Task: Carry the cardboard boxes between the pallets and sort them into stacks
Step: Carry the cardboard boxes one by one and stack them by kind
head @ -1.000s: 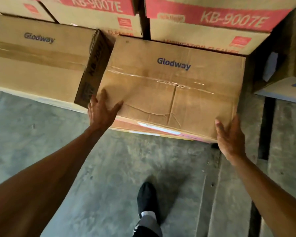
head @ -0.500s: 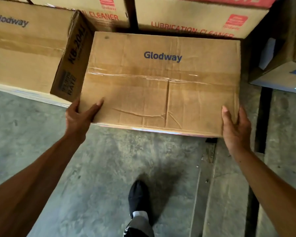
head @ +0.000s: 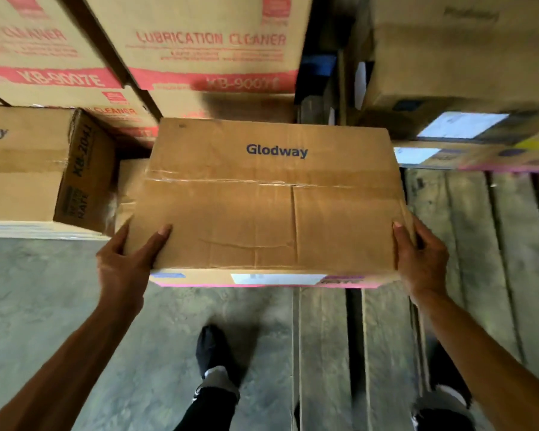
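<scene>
carry | I hold Glodway box (head: 271, 197) by its two near corners, left hand (head: 123, 269) and right hand (head: 422, 259) gripping opposite sides to keep it level | pallet (head: 479, 244) lies right

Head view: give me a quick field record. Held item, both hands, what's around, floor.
held item: Glodway box, taped top, label on near side
left hand: grips the box's near left corner, thumb on top
right hand: grips the near right corner, thumb on top
left of it: second Glodway box, side marked KB-2041
behind: red-printed LUBRICATION CLEANER boxes, stacked
right: wooden pallet, more boxes beyond, blurred
floor: concrete
</scene>
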`<move>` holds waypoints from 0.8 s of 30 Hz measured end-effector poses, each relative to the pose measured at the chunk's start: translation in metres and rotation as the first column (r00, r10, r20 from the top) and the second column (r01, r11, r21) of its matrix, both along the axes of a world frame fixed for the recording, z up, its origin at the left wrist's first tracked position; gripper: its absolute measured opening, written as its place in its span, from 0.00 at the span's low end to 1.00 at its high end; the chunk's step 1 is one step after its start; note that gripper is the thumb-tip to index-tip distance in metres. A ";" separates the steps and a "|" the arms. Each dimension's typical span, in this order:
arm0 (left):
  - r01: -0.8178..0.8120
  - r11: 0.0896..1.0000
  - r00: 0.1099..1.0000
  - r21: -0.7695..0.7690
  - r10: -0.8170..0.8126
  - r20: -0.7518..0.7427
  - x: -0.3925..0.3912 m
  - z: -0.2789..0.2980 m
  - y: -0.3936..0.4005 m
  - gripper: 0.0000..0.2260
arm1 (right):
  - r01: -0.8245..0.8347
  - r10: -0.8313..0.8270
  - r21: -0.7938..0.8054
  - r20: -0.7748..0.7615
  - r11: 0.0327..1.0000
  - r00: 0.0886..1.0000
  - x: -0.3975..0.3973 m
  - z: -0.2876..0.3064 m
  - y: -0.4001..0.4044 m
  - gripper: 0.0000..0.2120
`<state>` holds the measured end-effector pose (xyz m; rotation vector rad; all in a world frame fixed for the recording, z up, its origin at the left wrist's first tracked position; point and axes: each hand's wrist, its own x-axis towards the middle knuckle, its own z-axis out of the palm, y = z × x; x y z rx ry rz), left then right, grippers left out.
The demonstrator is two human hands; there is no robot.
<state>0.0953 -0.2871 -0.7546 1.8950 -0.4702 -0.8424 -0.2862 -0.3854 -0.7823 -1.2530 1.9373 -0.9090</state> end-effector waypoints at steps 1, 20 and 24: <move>0.016 1.000 1.000 -0.003 -0.016 -0.002 -0.022 0.017 -0.001 0.23 | 0.026 -0.026 -0.004 0.007 1.000 1.000 -0.022 0.016 0.004 0.23; 0.183 0.981 0.981 0.058 -0.186 0.046 -0.568 -0.018 -0.060 0.24 | 0.083 -0.083 0.015 -0.006 0.996 0.997 -0.572 0.017 -0.061 0.20; 0.220 0.975 0.974 0.040 -0.222 0.054 -0.639 -0.053 -0.104 0.27 | 0.108 -0.108 -0.005 -0.014 0.994 0.994 -0.646 -0.012 -0.098 0.19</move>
